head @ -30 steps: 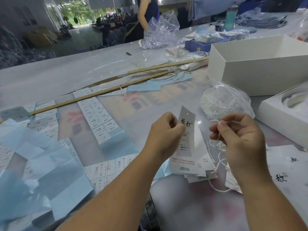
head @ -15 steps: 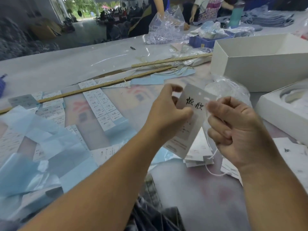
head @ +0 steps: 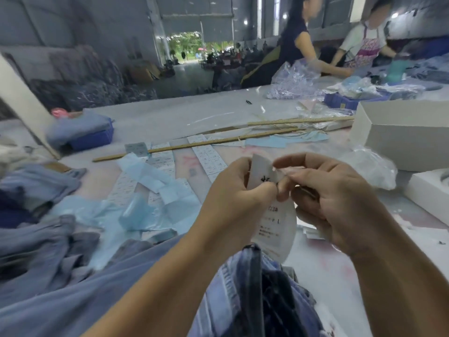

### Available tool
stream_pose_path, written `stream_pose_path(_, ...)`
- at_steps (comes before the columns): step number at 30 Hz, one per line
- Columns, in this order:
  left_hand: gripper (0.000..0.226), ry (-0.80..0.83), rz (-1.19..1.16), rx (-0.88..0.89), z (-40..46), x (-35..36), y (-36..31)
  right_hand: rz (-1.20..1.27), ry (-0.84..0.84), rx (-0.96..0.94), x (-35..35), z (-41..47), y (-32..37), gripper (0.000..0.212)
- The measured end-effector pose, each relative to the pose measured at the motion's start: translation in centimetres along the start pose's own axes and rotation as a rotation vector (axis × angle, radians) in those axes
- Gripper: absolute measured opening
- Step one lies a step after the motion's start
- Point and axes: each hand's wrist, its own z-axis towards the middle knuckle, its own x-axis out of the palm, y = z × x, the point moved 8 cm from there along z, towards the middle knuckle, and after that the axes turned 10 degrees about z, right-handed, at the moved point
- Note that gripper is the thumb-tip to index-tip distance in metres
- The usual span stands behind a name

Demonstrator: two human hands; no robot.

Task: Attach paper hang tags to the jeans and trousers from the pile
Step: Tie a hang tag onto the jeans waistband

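Left of our grip lies the pile of jeans (head: 36, 244), well apart from it. Our left hand (head: 233, 198) pinches the white hang tag (head: 264, 177) between thumb and curled fingers (black characters show on it). Our right hand (head: 332, 200) meets it at the tag's top edge, fingertips pinched there; what they hold is too blurred to tell. Just below the grip, blue jeans (head: 245, 295).

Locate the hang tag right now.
Head view, center: the hang tag is held upright between the left hand and the right hand, above the jeans at the near table edge.
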Motion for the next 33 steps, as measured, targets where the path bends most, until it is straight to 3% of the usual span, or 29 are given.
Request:
stream_pose_path(7,0.018,-0.086,-0.185,-0.171,-5.9,-5.5,0.8,0.011,0.188,0.089,8.2,-1.1,-1.1,0.022)
stream_pose_path(14,0.022,-0.16,-0.232,-0.227,-8.8,-8.7,1.7,0.017,0.348,0.106,12.4,-2.4,-1.1,0.027)
stream_pose_path(22,0.031,-0.186,-0.201,-0.288,-10.8,-8.6,3.2,-0.303,0.326,-0.028,12.5,-4.2,0.6,0.022)
stream_pose_path(25,0.032,-0.165,-0.219,-0.265,-11.2,-8.4,3.1,-0.294,0.362,-0.044,13.0,-5.5,0.9,0.013)
stream_pose_path(30,0.03,-0.2,-0.249,-0.247,-12.0,-10.6,3.5,-0.375,0.297,-0.128,13.0,-6.8,0.3,0.032)
stream_pose_path(33,0.016,-0.161,-0.211,-0.278,-12.8,-10.4,4.3,-0.342,0.283,-0.023,13.1,-7.3,-1.2,0.019)
